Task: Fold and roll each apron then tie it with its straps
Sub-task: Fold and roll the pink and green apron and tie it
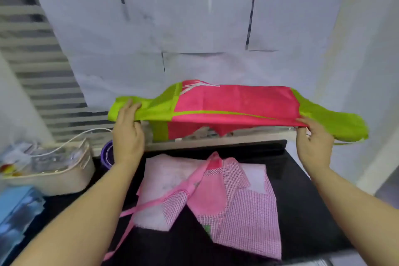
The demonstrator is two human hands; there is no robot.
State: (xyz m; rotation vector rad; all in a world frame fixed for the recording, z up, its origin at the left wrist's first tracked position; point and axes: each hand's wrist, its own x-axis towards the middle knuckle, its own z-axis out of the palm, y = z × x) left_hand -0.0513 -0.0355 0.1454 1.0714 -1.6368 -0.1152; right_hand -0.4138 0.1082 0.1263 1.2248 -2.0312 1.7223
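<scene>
A pink and lime-green apron hangs stretched in the air above the far edge of the black table. My left hand grips its green left end, fingers over the top edge. My right hand pinches the front edge near the green right end, which droops past my hand. A second apron, pink checked with plain pink patches, lies spread and crumpled on the table below my arms. Its pink strap trails toward the front left.
A clear pouch with beige trim and a white cable sits at the left. A purple round object stands behind my left wrist. Blue packets lie at the near left. A white paper-covered wall rises behind the table.
</scene>
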